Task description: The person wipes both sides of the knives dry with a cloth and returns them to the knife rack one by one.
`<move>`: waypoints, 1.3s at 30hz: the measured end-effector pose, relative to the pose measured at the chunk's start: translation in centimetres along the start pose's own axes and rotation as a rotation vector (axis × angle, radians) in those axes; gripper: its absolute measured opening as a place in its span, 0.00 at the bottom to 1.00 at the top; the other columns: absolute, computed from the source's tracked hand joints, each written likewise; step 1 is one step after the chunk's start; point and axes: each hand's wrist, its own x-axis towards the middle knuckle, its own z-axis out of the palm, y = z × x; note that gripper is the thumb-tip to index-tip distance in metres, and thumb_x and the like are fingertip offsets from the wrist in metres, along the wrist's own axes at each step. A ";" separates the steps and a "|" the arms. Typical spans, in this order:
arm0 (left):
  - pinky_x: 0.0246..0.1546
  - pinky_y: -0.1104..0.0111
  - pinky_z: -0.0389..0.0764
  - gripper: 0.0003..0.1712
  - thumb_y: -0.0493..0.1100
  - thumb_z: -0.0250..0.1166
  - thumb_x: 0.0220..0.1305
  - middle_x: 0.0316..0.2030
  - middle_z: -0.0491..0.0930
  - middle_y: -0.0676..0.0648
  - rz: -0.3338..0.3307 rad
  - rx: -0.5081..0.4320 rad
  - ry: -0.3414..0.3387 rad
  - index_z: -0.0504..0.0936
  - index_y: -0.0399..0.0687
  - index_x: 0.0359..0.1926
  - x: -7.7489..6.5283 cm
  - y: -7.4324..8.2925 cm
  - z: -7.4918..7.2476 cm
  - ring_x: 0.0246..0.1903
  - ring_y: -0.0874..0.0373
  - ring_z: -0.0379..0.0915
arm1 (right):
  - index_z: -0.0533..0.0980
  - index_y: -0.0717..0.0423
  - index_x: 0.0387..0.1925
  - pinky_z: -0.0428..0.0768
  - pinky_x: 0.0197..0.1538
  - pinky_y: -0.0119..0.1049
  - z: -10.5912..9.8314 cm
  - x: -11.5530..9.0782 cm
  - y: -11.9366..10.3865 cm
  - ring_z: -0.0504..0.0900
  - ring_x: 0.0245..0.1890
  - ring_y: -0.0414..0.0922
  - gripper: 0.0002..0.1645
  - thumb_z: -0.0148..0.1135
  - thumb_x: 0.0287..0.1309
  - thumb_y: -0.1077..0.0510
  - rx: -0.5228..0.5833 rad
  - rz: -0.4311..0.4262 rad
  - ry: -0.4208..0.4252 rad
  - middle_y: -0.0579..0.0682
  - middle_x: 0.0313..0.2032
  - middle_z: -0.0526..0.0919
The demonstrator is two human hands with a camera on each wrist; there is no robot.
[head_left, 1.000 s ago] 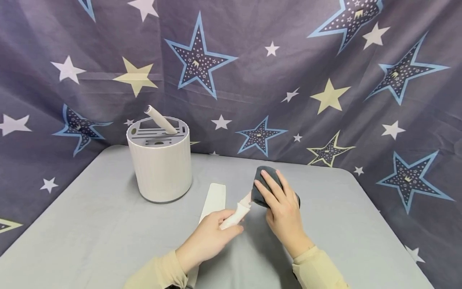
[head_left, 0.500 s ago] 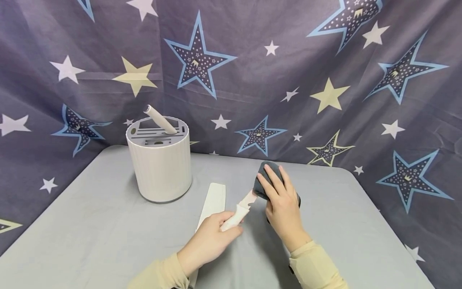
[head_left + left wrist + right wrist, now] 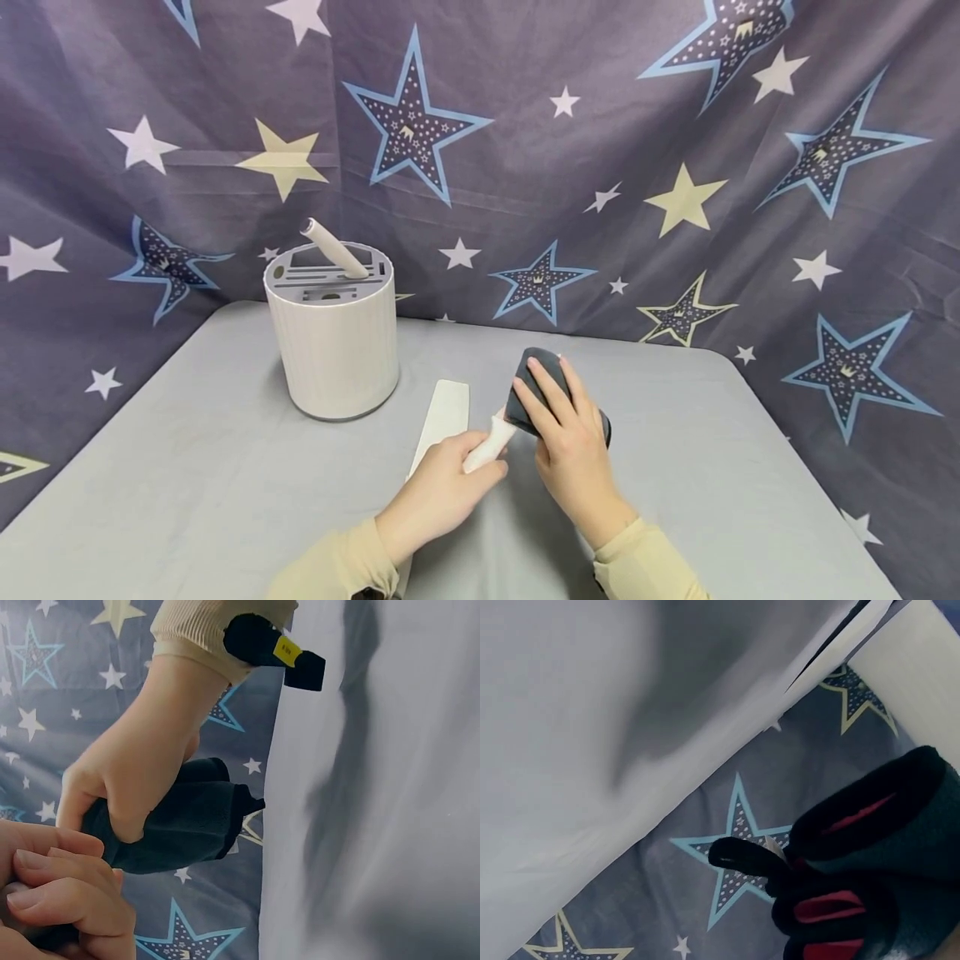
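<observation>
In the head view my left hand grips the white handle of a knife, which points up and to the right. My right hand holds a dark folded cloth round the blade, close to the handle, so most of the blade is hidden. The left wrist view has the cloth hanging from the right hand, with the curled left fingers at lower left. From the right wrist, the cloth reveals red inside its folds, and a small pale tip pokes out.
A white round knife block with a grey slotted top stands at the back left, one white handle leaning out. A flat white blade-shaped piece lies on the grey table, partly under the left forearm. Behind hangs a starry curtain.
The right hand slid the cloth up and away from the handle, baring some blade, then came back down and left to the handle. The left hand stayed nearly still.
</observation>
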 end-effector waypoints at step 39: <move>0.18 0.72 0.60 0.05 0.43 0.64 0.61 0.16 0.62 0.57 -0.008 -0.035 -0.023 0.83 0.47 0.36 -1.1 -0.1 0.2 0.16 0.67 0.55 | 0.77 0.51 0.61 0.75 0.52 0.65 0.6 -0.1 2.1 0.68 0.67 0.63 0.49 0.61 0.31 0.83 -0.060 0.038 0.085 0.52 0.66 0.74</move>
